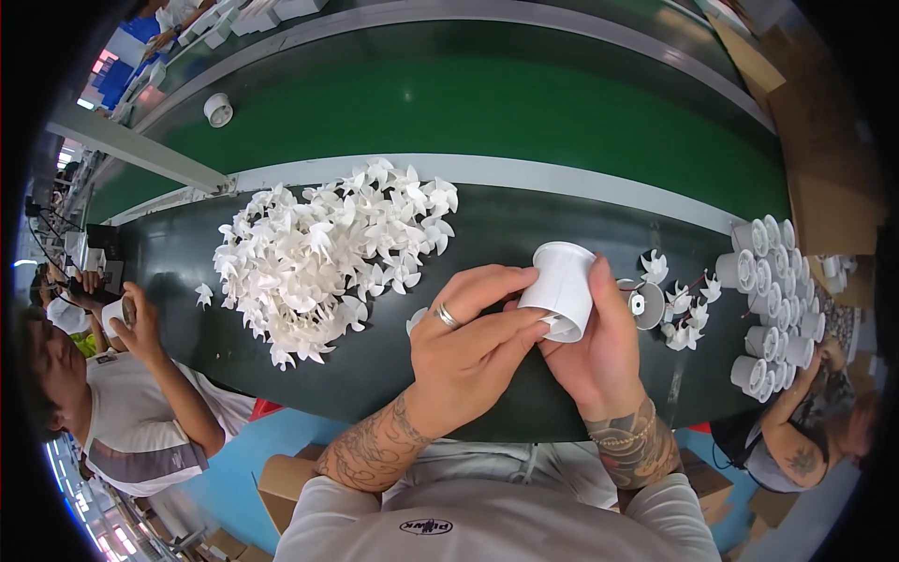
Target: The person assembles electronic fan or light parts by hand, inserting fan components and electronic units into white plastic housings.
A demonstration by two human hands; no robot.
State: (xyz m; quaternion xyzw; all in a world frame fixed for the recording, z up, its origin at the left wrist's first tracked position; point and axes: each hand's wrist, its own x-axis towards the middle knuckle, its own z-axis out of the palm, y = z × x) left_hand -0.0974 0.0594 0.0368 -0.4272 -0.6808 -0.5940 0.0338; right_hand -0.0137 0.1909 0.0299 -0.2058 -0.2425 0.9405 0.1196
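Cupping the white cylindrical housing (560,281) with the right hand (599,361), seemingly pinching a small white part (554,325) at its wearer-facing open end with the nearer left hand (468,361).

Left hand (461,361), right hand (602,342): two; one white cup (556,279) between. Green belt (449,108): one lone cup (217,110). Heaped white propellers (323,244): dozens, overlapping. Stacked cups (765,300): over a dozen.

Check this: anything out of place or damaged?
One white impeller lies alone left of the impeller pile, and a lone white cup sits on the green belt. Both look stray, apart from similar parts; no obvious damage.
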